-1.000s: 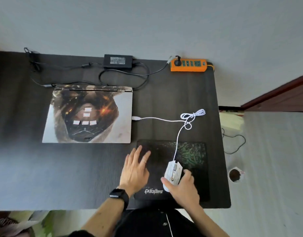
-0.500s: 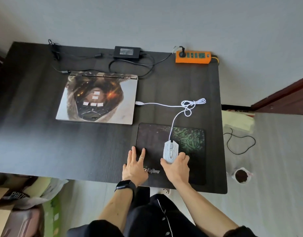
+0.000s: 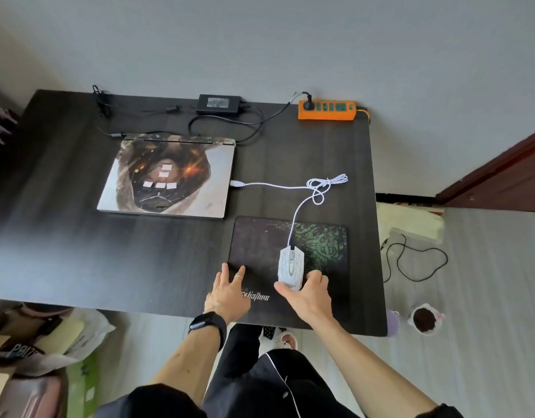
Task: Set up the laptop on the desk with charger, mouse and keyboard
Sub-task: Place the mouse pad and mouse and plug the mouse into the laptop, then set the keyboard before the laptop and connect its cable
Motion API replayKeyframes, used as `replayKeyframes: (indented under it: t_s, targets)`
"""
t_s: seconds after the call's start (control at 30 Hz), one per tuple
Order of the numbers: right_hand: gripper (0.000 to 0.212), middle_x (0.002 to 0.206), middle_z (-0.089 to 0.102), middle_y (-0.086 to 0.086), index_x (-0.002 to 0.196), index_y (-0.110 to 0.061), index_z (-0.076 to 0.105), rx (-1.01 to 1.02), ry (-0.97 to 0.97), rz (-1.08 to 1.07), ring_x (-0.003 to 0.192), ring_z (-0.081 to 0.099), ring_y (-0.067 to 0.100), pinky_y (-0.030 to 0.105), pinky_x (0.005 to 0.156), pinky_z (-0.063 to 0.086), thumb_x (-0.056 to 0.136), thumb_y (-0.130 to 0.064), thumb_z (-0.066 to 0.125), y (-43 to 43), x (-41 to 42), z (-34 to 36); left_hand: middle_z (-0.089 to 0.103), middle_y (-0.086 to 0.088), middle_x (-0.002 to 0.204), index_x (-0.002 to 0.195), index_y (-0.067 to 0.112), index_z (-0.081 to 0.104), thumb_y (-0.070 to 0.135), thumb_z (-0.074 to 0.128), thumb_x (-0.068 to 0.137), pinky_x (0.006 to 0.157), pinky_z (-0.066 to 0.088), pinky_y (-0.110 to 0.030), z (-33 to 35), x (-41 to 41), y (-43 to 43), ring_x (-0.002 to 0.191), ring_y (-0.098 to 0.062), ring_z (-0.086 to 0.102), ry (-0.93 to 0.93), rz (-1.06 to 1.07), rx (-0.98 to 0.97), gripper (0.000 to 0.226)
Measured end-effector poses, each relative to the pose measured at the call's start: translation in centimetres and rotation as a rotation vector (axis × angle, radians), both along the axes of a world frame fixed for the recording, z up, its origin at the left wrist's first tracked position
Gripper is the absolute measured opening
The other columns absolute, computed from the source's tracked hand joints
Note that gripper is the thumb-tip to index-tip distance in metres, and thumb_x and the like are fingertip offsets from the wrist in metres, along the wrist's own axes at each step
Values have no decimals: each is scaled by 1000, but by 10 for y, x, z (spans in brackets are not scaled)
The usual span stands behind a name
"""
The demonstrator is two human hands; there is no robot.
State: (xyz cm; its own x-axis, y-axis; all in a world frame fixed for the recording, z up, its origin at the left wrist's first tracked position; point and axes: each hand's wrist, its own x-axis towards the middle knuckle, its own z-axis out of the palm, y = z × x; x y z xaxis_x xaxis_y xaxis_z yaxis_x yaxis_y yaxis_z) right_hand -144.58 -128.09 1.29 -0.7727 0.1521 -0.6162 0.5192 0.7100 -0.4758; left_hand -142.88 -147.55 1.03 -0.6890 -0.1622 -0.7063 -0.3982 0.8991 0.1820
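A closed laptop (image 3: 166,176) with a printed lid lies on the dark desk (image 3: 79,251). Behind it sits the black charger brick (image 3: 219,104), its cable plugged into an orange power strip (image 3: 328,110). A white mouse (image 3: 290,265) rests on the dark mouse pad (image 3: 260,245); its white cable (image 3: 290,186) ends in a loose USB plug beside the laptop's right edge. My right hand (image 3: 307,292) grips the mouse's rear. My left hand (image 3: 228,289) lies flat on the pad's near left corner, fingers apart. No keyboard is in view.
The desk's right edge runs just past the pad. On the floor at right lie a black cable (image 3: 414,257), a yellow-white bag (image 3: 411,220) and a small pot of soil (image 3: 424,319). Bags and boxes (image 3: 34,351) sit under the desk's left front.
The camera has pulled back and risen, so more of the desk shows. The mouse moved from the pad's near edge to farther up the pad, with my right hand on it throughout.
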Motion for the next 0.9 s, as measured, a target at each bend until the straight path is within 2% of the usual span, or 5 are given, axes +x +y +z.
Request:
replayKeyframes:
  t_s: [0.2,0.37,0.57,0.77,0.9]
  targets:
    - [59,125,49,0,124,-18,51,-53,89,102,101,60,19,38,90,49,85,-61,61,17,5,34,45,-8,147,149,25,38,32,50,89,109,40,-43,29,6,-15,131,-31,46,52,69,91,62]
    - [24,113,59,-8,109,-31,65,-170,312,202,103,61,14,34,92,49,92,-48,61,3,16,95,49,-6,145,147,22,42,25,53,94,106,37,-30,72,34,-27,132,-24,47,265,210,214,55]
    - [9,101,64,-25,99,-32,72,-327,610,385,103,56,-5,9,78,41,96,-32,64,-49,63,156,55,0,139,142,23,48,25,53,94,105,35,-23,124,118,-77,130,-14,49,593,389,228,49]
    - [11,103,64,-28,102,-27,74,-424,769,621,99,62,3,32,87,52,94,-25,67,-133,149,171,59,-1,133,139,23,50,27,55,93,104,40,-31,152,256,-146,124,-19,54,755,591,93,47]
    - [11,105,66,-23,101,-27,74,-490,789,834,101,55,-14,31,90,50,92,-22,70,-187,214,170,60,-2,130,139,25,50,33,52,90,103,45,-37,154,360,-182,120,-22,56,745,742,-13,49]
